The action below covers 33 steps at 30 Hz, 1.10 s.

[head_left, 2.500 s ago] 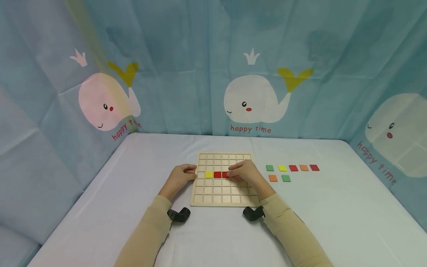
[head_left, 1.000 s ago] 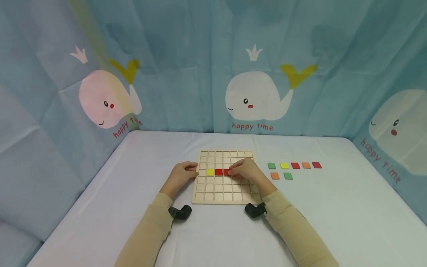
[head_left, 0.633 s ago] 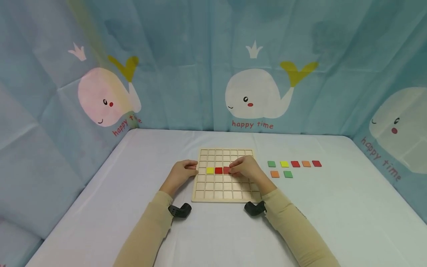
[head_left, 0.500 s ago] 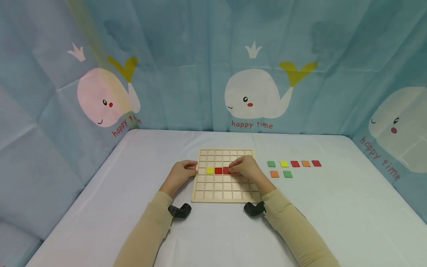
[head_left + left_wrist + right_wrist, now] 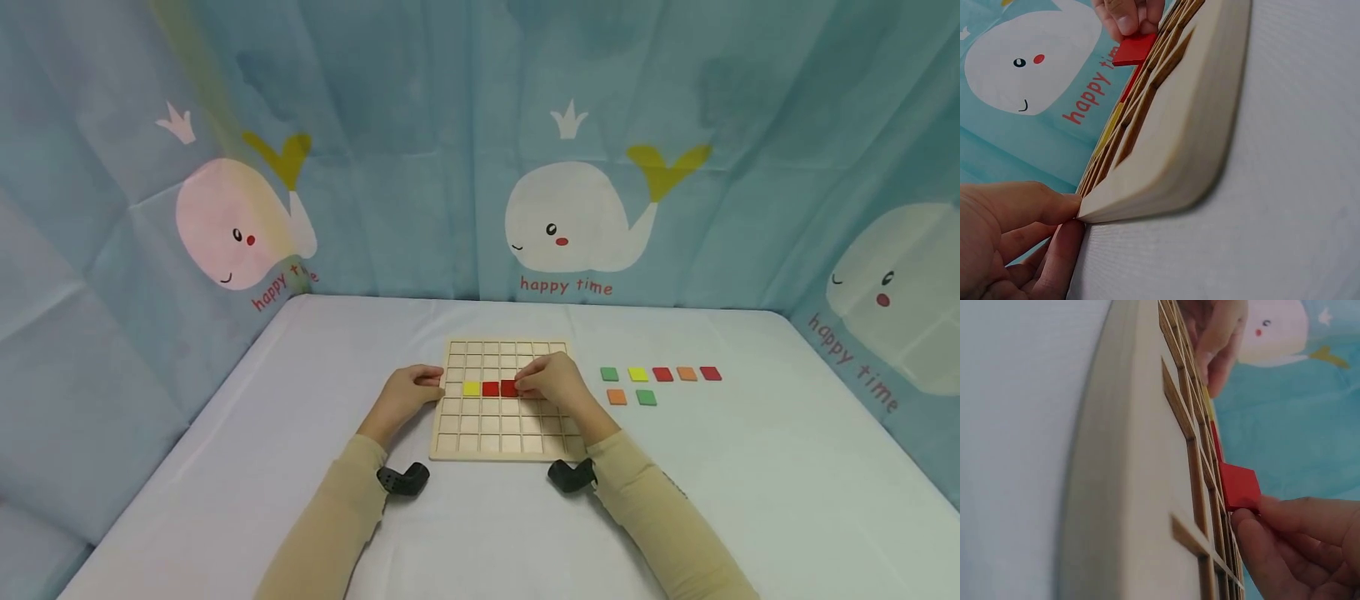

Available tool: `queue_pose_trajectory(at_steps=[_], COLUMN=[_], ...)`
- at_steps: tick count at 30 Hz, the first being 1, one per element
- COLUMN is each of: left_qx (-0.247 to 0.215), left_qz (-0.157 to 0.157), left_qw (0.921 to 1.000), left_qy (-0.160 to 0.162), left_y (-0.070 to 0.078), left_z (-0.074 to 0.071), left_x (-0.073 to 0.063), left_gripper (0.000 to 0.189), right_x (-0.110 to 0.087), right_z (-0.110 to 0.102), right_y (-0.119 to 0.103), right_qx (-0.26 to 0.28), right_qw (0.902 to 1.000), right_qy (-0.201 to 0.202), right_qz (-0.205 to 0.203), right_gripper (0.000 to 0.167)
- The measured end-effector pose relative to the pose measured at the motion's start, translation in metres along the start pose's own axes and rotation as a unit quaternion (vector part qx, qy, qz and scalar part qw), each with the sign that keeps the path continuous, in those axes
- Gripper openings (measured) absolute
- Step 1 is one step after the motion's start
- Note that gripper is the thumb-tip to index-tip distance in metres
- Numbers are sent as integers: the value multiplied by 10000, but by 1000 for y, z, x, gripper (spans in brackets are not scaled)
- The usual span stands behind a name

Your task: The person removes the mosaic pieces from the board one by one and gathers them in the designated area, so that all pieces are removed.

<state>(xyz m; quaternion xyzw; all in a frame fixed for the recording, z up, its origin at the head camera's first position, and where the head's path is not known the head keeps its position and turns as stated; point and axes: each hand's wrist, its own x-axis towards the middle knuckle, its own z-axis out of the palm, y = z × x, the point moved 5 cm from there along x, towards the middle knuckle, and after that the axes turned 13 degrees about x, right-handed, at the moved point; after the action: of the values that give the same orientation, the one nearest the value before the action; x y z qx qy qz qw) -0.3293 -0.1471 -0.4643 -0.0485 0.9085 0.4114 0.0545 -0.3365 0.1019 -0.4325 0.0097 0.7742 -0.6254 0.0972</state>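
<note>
A pale wooden grid board (image 5: 480,446) lies on the white table, one yellow tile (image 5: 471,389) and one red tile (image 5: 491,389) set side by side in its cells. My right hand (image 5: 558,390) pinches another square red tile (image 5: 509,388) just right of them. In the right wrist view this pinched tile (image 5: 1240,486) stands tilted, rising above the board's surface between thumb and fingers. At the board's left edge, my left hand (image 5: 403,402) grips the rim with thumb and fingers, as the left wrist view shows. Some cells are hidden under my right hand.
Right of the board lie loose tiles in two rows: green (image 5: 609,374), yellow (image 5: 637,374), red (image 5: 662,374), orange (image 5: 686,374) and several more. A blue curtain (image 5: 420,225) with whale prints hangs behind the table (image 5: 480,533).
The red tile in my right hand shifts and tilts slightly over the same cell. Both hands keep their places, and the loose tiles lie as before. The head view sways a little.
</note>
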Motion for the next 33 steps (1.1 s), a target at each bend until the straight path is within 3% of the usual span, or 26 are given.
queue_pose_trajectory(at_steps=[7,15,33], left_qx=[-36,-1,-16], left_qz=[12,67,142], left_qw=[10000,10000,9999], left_qy=[65,-13,-48], left_y=[1,0,-2], left_z=[0,-1,1], left_x=[0,-1,1], left_gripper=[42,42,42], right_x=[-1,-2,-11], right_z=[3,2,-42], right_y=[0,1,5], right_qx=[52,199,-16], right_qw=[9999,9998,9991], right_qy=[48,64,-188], right_qz=[-140,23,375], right_gripper=[6,8,20])
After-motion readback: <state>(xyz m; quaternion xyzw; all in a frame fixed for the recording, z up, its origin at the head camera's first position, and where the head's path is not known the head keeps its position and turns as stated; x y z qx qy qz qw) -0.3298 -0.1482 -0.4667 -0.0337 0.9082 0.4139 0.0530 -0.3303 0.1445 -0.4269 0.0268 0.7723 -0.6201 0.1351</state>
